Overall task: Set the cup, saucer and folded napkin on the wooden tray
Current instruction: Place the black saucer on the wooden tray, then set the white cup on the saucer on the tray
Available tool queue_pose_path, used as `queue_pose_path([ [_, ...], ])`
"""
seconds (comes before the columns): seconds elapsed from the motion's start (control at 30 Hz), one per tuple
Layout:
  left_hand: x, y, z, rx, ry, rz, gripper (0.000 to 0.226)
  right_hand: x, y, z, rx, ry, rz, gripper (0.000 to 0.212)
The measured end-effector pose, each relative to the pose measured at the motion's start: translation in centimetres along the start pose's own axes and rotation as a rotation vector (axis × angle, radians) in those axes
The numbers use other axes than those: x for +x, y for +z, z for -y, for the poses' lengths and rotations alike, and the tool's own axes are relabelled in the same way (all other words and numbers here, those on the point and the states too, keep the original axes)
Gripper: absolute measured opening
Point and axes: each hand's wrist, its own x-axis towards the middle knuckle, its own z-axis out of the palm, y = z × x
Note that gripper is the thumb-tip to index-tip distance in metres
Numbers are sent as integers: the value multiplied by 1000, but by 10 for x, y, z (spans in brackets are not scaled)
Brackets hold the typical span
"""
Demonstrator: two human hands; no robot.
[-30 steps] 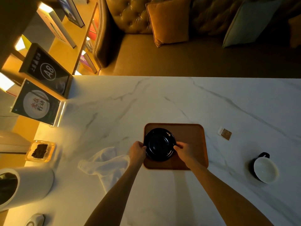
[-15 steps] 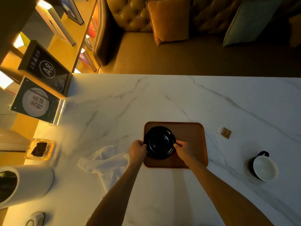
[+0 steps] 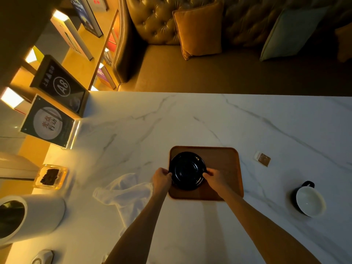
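Observation:
A black saucer [image 3: 187, 170] lies on the left half of the wooden tray [image 3: 222, 161], near the middle of the marble table. My left hand [image 3: 162, 178] grips the saucer's left rim and my right hand [image 3: 215, 177] grips its right rim. The cup [image 3: 309, 201], dark outside and white inside, stands on the table far to the right of the tray. A white napkin [image 3: 124, 193] lies crumpled, not folded, on the table just left of the tray, partly under my left forearm.
A small brown packet [image 3: 263, 159] lies right of the tray. At the left edge stand a white cylinder container [image 3: 38, 216], a glass dish with dark contents [image 3: 50, 176] and two dark sign stands [image 3: 47, 124]. A leather sofa with cushions [image 3: 198, 29] runs behind the table.
Both hands stay on the saucer's rims. The saucer has shifted slightly toward the far side of the tray. Nothing else has moved.

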Motion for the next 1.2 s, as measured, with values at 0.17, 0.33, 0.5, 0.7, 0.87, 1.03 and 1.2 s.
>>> queue_pose_path([
  [0.17,-23,-5,6,124,7,3,29,-21,-19,-9,66,-13,91,51],
  [0.33,-65,-4,10,438,83,-50,44,-77,-52,-62,43,-132,-45,39],
  [0.5,-116,19,-6,689,252,-5,42,-130,-101,-126,-41,-160,-271,35],
  [0.7,-175,76,-19,889,451,157,34,-190,-156,-198,5,-88,-452,34],
  [0.87,-220,124,-11,1029,550,239,51,-234,-179,-248,-85,-42,-515,37],
  [1.03,-243,151,1,1168,616,331,54,-262,-184,-289,-142,26,-498,37],
  [1.2,-251,157,8,1194,620,343,56,-279,-185,-308,-117,48,-494,34],
])
